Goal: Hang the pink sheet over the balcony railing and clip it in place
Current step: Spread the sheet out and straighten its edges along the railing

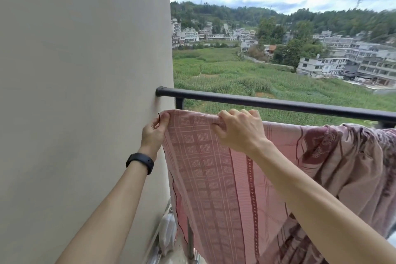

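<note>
Pink sheet (214,167) top edge along railing (278,104), both hands gripping (L (154,133), R (237,129))

We hold both arms extended forward, with both hands raised and gripping.
Our left hand (154,133) pinches the top corner of the pink sheet (205,167) between thumb and fingertips. Our right hand (237,130) is palm-down with the knuckles up, its fingers curled over the sheet's top edge, near the left hand. Both forearms are bare.

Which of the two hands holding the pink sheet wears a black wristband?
The left hand, pinching the pink sheet by the wall; the right hand has a bare wrist.
</note>
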{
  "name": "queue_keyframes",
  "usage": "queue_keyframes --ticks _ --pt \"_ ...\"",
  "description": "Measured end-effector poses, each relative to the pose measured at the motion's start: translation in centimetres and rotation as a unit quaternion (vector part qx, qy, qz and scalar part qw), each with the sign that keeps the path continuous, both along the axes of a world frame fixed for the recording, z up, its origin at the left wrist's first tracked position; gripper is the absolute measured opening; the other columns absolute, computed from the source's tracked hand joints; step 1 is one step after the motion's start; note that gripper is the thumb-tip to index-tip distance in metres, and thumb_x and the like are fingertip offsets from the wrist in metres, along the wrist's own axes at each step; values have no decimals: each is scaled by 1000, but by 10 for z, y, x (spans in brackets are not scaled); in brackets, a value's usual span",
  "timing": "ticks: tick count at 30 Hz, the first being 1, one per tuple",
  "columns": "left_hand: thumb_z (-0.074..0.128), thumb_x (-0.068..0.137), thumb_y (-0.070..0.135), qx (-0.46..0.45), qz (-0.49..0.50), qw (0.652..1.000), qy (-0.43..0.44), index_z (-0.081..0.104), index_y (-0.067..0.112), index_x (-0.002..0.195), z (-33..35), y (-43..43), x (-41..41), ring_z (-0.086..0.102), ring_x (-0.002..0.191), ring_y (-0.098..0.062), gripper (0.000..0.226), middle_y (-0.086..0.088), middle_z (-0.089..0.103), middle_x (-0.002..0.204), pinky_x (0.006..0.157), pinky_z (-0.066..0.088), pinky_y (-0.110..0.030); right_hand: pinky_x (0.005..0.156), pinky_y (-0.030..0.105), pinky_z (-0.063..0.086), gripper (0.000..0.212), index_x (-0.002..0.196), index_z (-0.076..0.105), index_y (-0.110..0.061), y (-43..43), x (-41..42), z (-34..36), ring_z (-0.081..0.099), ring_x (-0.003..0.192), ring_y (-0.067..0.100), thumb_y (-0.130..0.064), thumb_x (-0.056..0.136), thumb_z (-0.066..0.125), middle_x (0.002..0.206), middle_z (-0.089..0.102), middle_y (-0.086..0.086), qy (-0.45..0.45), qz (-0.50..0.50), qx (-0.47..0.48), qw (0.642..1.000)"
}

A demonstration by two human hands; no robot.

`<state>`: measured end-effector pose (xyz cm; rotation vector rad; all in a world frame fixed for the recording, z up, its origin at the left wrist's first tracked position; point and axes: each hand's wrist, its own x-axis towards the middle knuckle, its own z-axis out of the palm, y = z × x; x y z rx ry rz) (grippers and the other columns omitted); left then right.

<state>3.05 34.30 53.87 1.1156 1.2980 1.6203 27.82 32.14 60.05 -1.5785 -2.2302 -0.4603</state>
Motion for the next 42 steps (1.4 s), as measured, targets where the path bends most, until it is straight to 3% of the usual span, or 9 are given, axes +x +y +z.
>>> queue_keyframes --ticks 4,15,20,23,28,32,34,37,42 --pt "65 84 59 -23 -63 998 17 66 21 118 -15 -12 12 70 102 -17 51 0 74 108 94 54 -38 87 44 43 38 126 53 -31 -3 40 -23 63 94 27 -54 97 45 105 68 -1 -9 -34 88 995" --pt "48 101 38 -13 135 975 176 64 17 87 3 5 20 59 82 -29 30 -4 63 80 70 43 -31 114 56 19 53 134 54 -27 -31 109 -37 46 131 24 -60 93 44 136 57 2 72 -106 135 983" --pt "39 100 37 -3 247 959 142 43 19 138 5 -5 56 50 124 -32 42 -9 52 137 100 43 -45 118 52 18 57 143 45 -23 -34 141 -43 39 138 27 -53 94 42 144 49 5 57 -89 97 990" --pt "53 90 22 147 281 899 303 36 18 144 4 -29 106 28 142 -35 57 -9 28 155 113 25 -52 120 49 22 51 140 53 -16 -52 145 -55 41 140 28 -38 94 54 146 50 8 127 -31 145 981" --pt "58 83 29 284 86 801 519 48 23 136 16 -47 206 35 138 -20 54 -1 36 150 118 13 -53 115 50 30 55 135 49 -19 -93 187 -71 33 139 24 -40 87 64 150 36 7 419 -133 241 865" --pt "46 91 45 227 41 778 585 43 27 139 19 -41 285 33 138 -16 52 3 37 149 118 13 -59 113 51 33 97 150 15 -28 -108 251 -65 32 140 30 -56 79 75 156 23 10 619 -187 114 754" --pt "38 93 50 195 54 776 597 43 30 138 20 -39 312 38 135 -16 50 5 42 147 118 10 -59 93 38 46 96 150 18 -22 -108 269 -57 58 109 25 -52 80 76 132 54 9 610 -173 -6 773" --pt "31 95 52 168 91 768 611 46 34 133 18 -35 330 45 128 -18 45 6 51 138 114 14 -62 57 31 46 51 117 53 -7 -105 287 -43 56 61 10 -49 91 65 78 65 -1 430 -196 -50 880" --pt "23 98 57 163 99 742 643 47 30 132 12 -30 324 49 123 -27 50 -2 51 136 113 19 -58 45 22 36 19 108 57 -11 -100 353 8 58 58 15 -14 90 62 67 59 -2 390 -197 126 891"
